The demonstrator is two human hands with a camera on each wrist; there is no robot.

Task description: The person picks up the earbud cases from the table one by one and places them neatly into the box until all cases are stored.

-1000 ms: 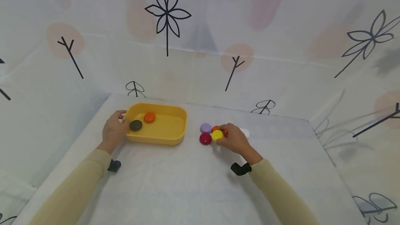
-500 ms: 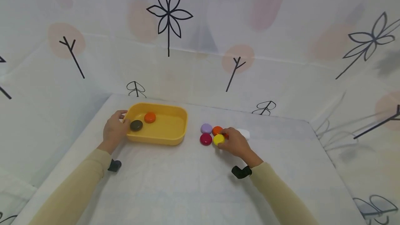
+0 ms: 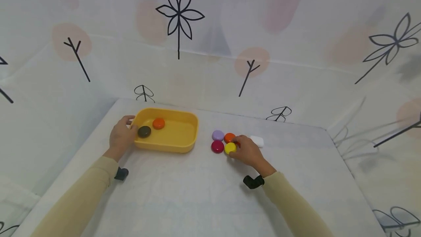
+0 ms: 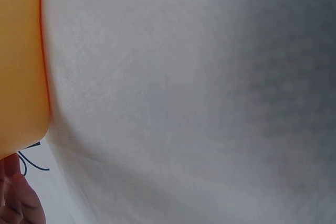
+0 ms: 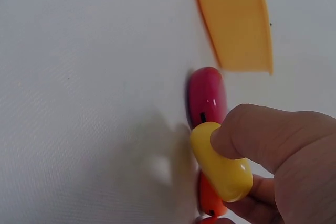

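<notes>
We are watching right hand pinching yellow piece; whether it is touching table, we cannot tell. Since second ago, yellow piece is sitting slightly nearer us, just beside crimson piece, so red-orange piece beyond is showing more; work, we are judging, is centring here, not inside tray. Lilac piece is lying behind crimson. Farther left, left hand is gripping yellow tray, dark piece and orange piece lying inside.
</notes>
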